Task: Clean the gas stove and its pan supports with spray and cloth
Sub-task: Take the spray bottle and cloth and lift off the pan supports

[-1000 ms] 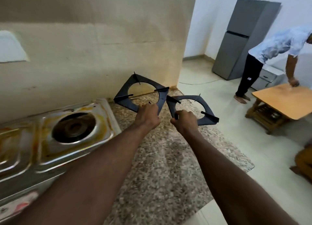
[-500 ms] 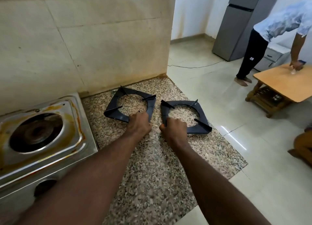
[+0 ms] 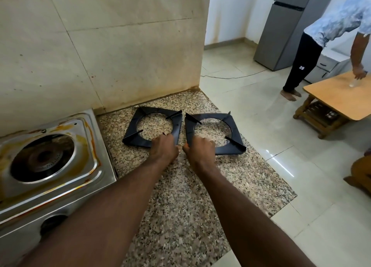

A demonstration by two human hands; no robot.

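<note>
Two black square pan supports lie side by side on the speckled granite counter (image 3: 180, 196), near the tiled wall. My left hand (image 3: 163, 149) grips the near right corner of the left pan support (image 3: 132, 132). My right hand (image 3: 200, 151) grips the near left corner of the right pan support (image 3: 233, 126). Both supports rest flat on the counter. The stainless gas stove (image 3: 96, 146) stands at the left, stained with orange-brown grime around its bare burner (image 3: 43, 158). No spray or cloth shows in view.
The counter ends at the right in a corner above a glossy tiled floor (image 3: 261, 90). Another person (image 3: 329, 30) bends over a low wooden table (image 3: 337, 94) at the far right. A grey fridge (image 3: 281, 26) stands behind. A dark cable (image 3: 230, 77) lies on the floor.
Both hands have lowered the two pan supports from the air onto the granite counter, and they still hold them. My view has tilted down and to the right.
</note>
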